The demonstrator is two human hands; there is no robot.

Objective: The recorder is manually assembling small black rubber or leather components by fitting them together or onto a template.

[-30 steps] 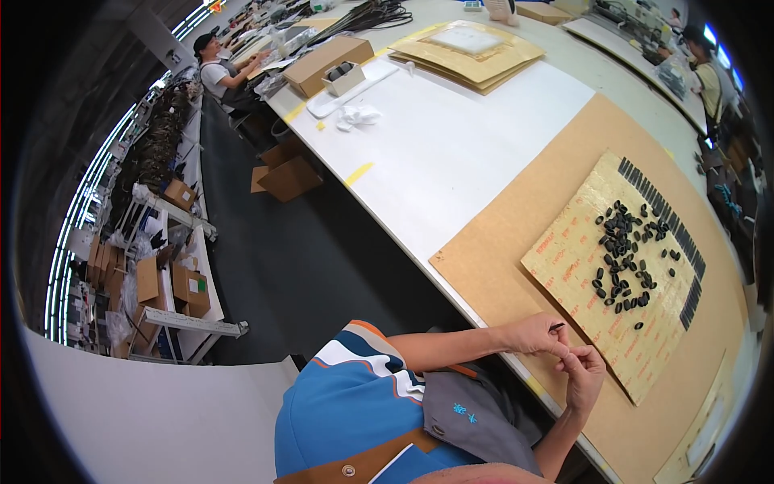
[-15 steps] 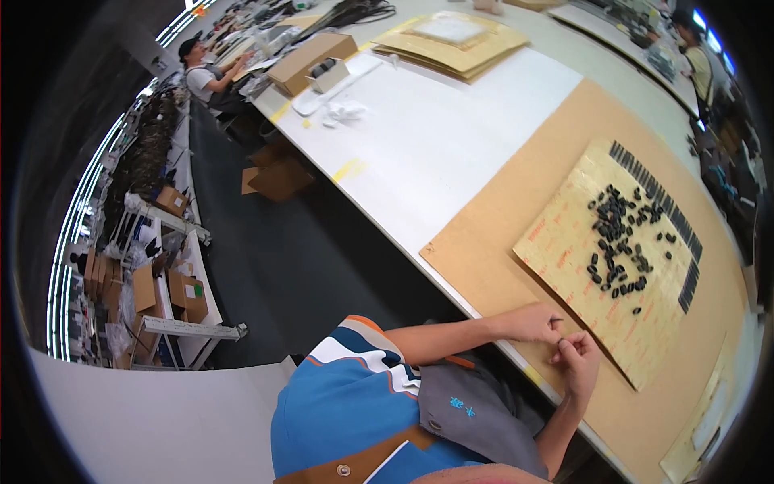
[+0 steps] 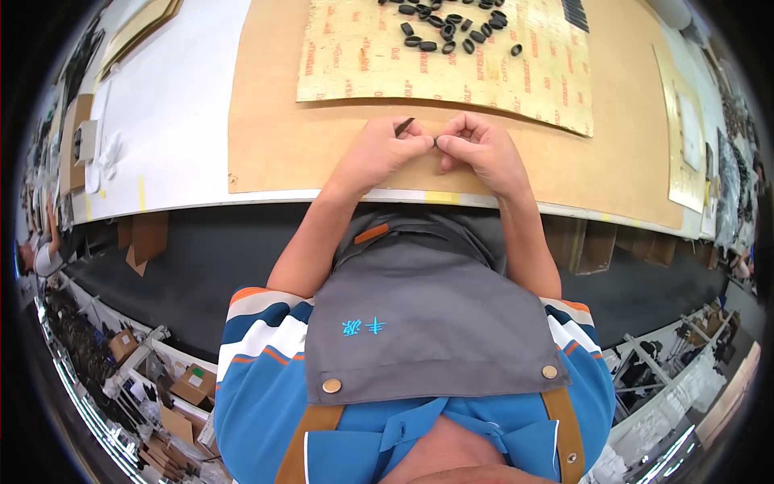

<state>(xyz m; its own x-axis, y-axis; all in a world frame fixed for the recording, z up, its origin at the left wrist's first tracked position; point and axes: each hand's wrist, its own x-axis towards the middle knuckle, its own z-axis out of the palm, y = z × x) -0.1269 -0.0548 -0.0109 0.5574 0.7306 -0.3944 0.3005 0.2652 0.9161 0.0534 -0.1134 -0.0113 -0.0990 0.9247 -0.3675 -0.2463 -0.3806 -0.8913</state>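
Above the table's near edge, my left hand and my right hand meet with their fingertips almost touching. From the curled fingers of the left one sticks a dark pointed strip; its lower part is hidden. Between the two thumbs a tiny dark piece is pinched by the right hand; whether it is part of the strip I cannot tell. Just beyond lies a yellowish board with red print. Several small black loops are scattered over it, and black strips lie at its far right.
Under the board, a brown sheet covers the white table. A cardboard box stands at the left, a yellowish panel at the right. Cartons sit below the table edge. Another person is at the far left.
The view has swung round, so the table now runs across the top and my hands are central. Both hands stay close together in a pinch over the near edge.
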